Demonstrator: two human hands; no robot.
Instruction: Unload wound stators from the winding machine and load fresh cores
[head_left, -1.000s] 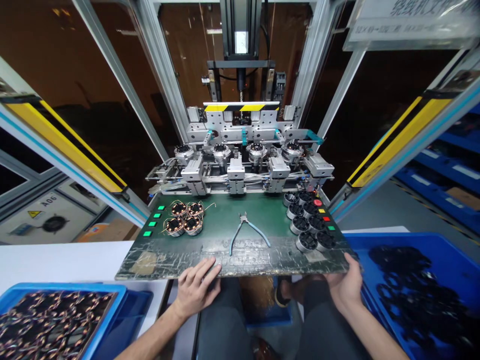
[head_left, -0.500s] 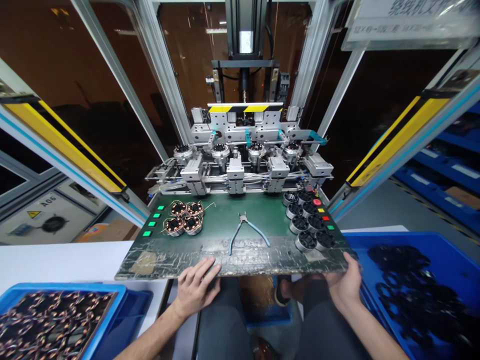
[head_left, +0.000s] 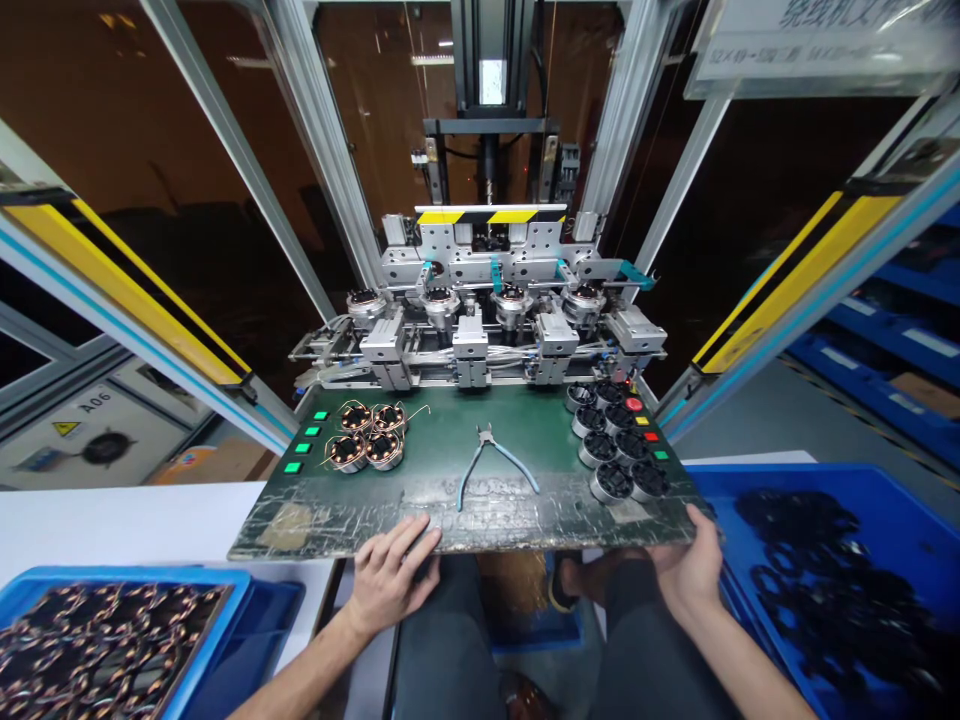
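Observation:
My left hand [head_left: 396, 572] lies on the front edge of the green worktable [head_left: 442, 490], fingers stretched out over the rim and holding nothing. At the table's right front corner, my right hand [head_left: 694, 565] grips the edge, thumb on top and the other fingers partly hidden below. Blue-handled cutting nippers [head_left: 487, 450] lie spread in the middle, beyond both hands. Several copper-wound stators [head_left: 367, 437] with loose wire ends are grouped at the left. On the right, nearer my right hand, stand several unwound black stator cores [head_left: 613, 440] in two columns.
Behind the table stands a winding machine [head_left: 472, 340] with stators in its round holders. Yellow light-curtain posts [head_left: 142, 290] flank it. A blue bin [head_left: 247, 600] of wound stators is at left; another blue bin [head_left: 727, 490] with black parts is at right. Buttons [head_left: 651, 437] line the table's sides.
My hands, the nippers and the stators on the table keep their places. In the machine, the round holders look very slightly shifted.

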